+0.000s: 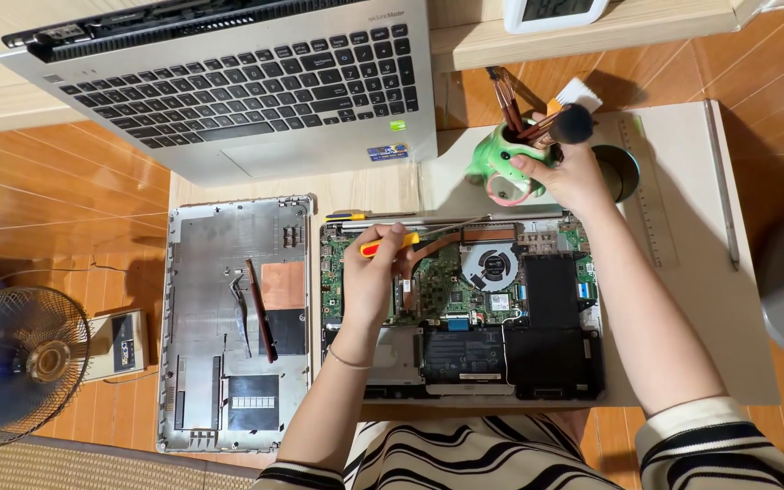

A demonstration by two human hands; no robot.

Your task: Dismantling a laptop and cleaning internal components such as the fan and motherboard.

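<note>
An opened laptop base (537, 363) lies in front of me with its green circuit board, copper heat pipe, round fan (490, 266) and black battery exposed. My left hand (372, 277) rests over the board's left part, shut on a screwdriver (390, 244) with a red and yellow handle, its thin shaft pointing right. My right hand (566, 174) reaches past the far edge of the base, fingers around a black-tipped brush (570, 124) that stands in a green frog-shaped holder (494, 163).
The removed silver bottom cover (201, 272) lies to the left, with dark tweezers (261, 310) on it. A second, open laptop (247, 91) sits beyond. A ruler (648, 195) and thin rod (720, 186) lie on the grey mat at right. A small fan (20, 363) stands far left.
</note>
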